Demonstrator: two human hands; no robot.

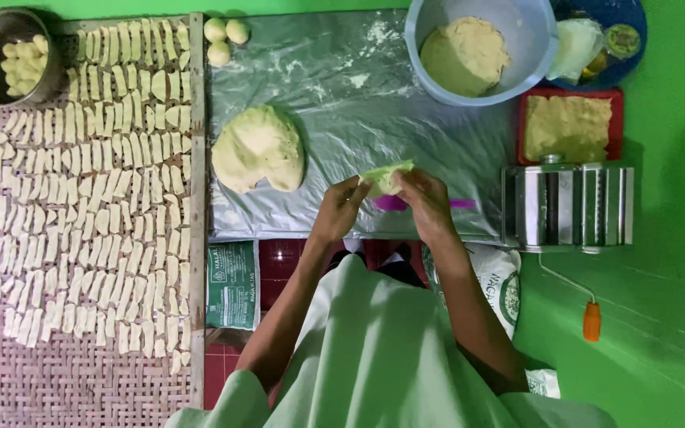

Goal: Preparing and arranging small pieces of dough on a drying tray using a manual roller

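Sitting at far left, top corner: metal pot [1, 40] holding small pale dough pieces. Lying beneath and beside it: woven tray [81, 380] with a wooden frame, carrying many rows of cut dough strips [93, 198]; lower part of the mat showing bare weave. Resting just right of the tray's top edge: three small dough balls [225, 40], touching one another. Spreading across the middle: plastic sheet [358, 103], dusted with flour near its top. Lying on the sheet's left part: large dough lump [259, 148], pale yellow-green. Lying below the sheet, just beside the tray: green flour bag [232, 285].

Working over the sheet's lower edge: left hand [341, 210] and right hand [424, 202], both pinching one small dough piece [388, 176] between thumbs and curled fingertips, holding it up off the sheet, just right of the large lump. Fingers of both hands closing on the piece from opposite sides. Showing under the hands on the sheet: purple strip [394, 204], partly hidden.

Standing at top, right of centre: blue bucket [533, 63] containing crumbly dough. Sitting right of it: red tray [614, 119] filled with coarse crumbs. Standing below the red tray: metal pasta roller [568, 206], with crank handle [591, 321] ending in an orange grip, hanging down over the green floor [675, 238].
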